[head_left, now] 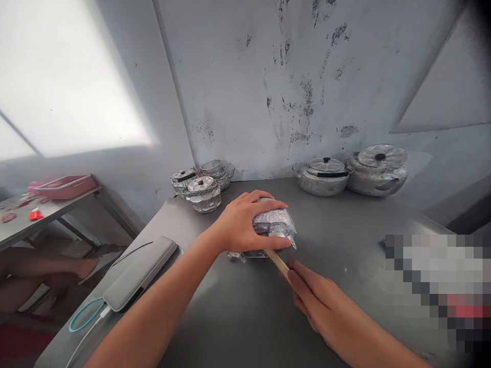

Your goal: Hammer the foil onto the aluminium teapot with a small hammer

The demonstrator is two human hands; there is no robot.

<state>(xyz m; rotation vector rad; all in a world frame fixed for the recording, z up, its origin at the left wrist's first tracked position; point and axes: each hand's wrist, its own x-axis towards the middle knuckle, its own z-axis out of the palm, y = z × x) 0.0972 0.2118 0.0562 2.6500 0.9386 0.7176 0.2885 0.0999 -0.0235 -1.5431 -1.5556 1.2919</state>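
Near the middle of the grey table (230, 306), my left hand (249, 222) is spread over a silvery, foil-like metal object (278, 220), its fingers and thumb gripping the sides. The lower part of this object is partly hidden by my hand. My right hand (312, 294) is wrapped round a light wooden stick or handle (279, 263). The far end of the stick meets the underside of the silvery object, below my left thumb; what is at that end is hidden.
Small silvery pots (203, 194) stand at the back left, two larger lidded ones (324, 179) at the back right. A power bank (140, 276) with cables lies left. A side table holds a pink basket (69, 187); a person's legs (46, 271) show beneath.
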